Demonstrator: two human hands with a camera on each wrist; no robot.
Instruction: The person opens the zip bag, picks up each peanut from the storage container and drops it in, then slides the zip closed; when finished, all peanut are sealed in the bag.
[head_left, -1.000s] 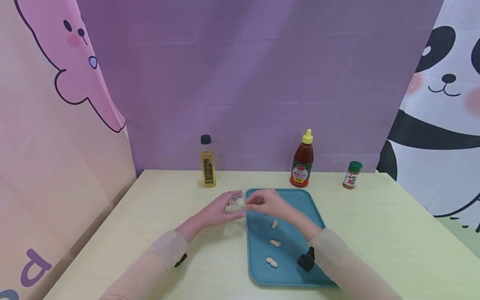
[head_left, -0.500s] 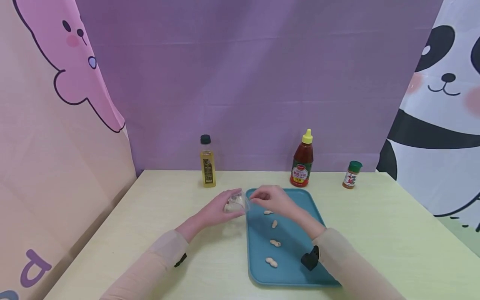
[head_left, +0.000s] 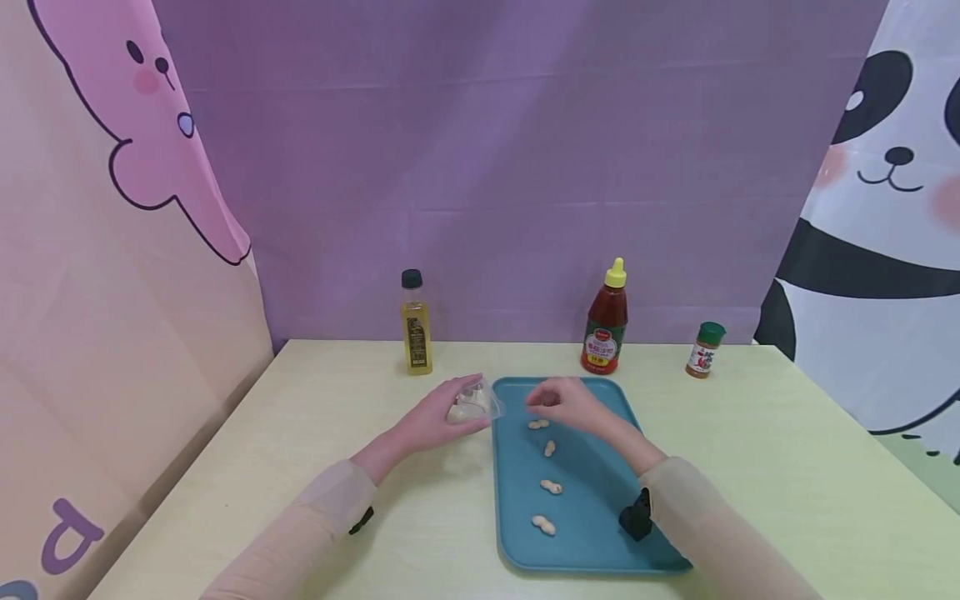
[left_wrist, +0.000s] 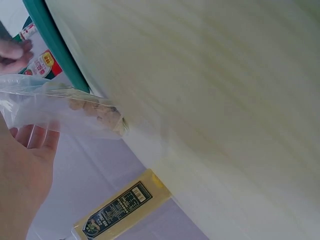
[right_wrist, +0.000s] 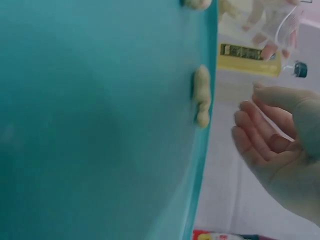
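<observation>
My left hand (head_left: 442,414) holds a clear plastic bag (head_left: 476,403) beside the tray's left edge, thumb and fingers around it. In the left wrist view, peanuts (left_wrist: 102,114) show through the plastic at the bag's closed end. Over the far part of the blue tray (head_left: 517,550) is my right hand (head_left: 572,404); its fingers are loosely bent and nothing shows between them in the right wrist view. Several unshelled peanuts lie apart in a line along the tray: a near one (head_left: 543,525), two in the middle (head_left: 551,487) and a far one (head_left: 538,424) below my right fingertips.
Behind, an oil bottle (head_left: 416,333) stands at the left on the pale table (head_left: 300,433). A red sauce bottle (head_left: 604,327) with a yellow cap is just past the tray. A small green-lidded jar (head_left: 703,352) stands farther right.
My right hand has drawn back from the bag's mouth to the right, over the tray, uncovering the far peanut. The bag's mouth sticks out farther now. My left hand stays nearly in place.
</observation>
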